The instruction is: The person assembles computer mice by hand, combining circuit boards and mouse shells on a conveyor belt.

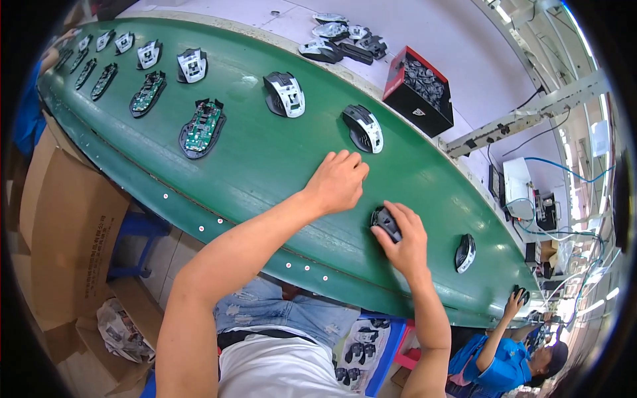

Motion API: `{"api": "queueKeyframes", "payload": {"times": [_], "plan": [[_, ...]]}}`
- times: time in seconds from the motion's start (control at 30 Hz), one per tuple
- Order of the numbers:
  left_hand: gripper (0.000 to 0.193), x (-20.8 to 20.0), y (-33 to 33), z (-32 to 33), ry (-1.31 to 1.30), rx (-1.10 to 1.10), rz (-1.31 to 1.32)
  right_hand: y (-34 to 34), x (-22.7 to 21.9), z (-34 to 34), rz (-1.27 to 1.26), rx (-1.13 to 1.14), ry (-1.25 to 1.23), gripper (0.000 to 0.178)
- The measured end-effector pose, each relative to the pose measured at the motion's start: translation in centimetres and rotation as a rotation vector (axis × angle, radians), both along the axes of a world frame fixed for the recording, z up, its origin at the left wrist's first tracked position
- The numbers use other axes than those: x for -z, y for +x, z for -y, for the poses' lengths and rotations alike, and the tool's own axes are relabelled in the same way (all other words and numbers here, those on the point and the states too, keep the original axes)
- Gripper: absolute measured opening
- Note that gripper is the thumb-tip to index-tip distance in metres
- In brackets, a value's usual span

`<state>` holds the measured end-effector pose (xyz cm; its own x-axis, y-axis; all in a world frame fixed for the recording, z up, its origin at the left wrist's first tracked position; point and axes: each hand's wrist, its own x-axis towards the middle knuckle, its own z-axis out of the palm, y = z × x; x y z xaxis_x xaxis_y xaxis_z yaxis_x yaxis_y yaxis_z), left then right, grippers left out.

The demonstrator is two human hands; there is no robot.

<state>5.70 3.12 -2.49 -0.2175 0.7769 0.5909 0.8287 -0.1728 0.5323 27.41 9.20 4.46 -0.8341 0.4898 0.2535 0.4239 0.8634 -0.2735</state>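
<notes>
My right hand (406, 240) grips a dark computer mouse (386, 224) low over the green belt, its thumb and fingers around the sides. Just to the left, my left hand (337, 180) is closed above the belt, knuckles up and fingertips turned under. Whatever it may hold is hidden. Past its knuckles lies a black and white mouse shell (363, 129). Another mouse shell (285, 95) rests farther left. To the right of my right hand, a smaller-looking black and white mouse (466, 253) sits on the belt.
The green belt (252, 179) carries mouse bases with green circuit boards (203, 126) and white-topped shells (192, 65) at left. Beyond its far edge stand a black and red box of small parts (424, 83) and piled shells (332, 40). A co-worker in blue (497, 358) handles a dark object at right.
</notes>
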Motion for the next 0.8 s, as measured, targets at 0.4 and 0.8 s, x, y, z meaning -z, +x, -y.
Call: {"api": "queueKeyframes", "payload": {"times": [0.4,0.8], "plan": [[0.007,0.2,-0.4,0.4,0.041,0.02,-0.013,-0.2,-0.2,1.0,0.068,-0.044,0.075,0.063],[0.014,-0.1,0.0,0.8,-0.017,0.033,-0.003,-0.7,2.0,1.4,0.021,0.082,0.058,0.045]]}}
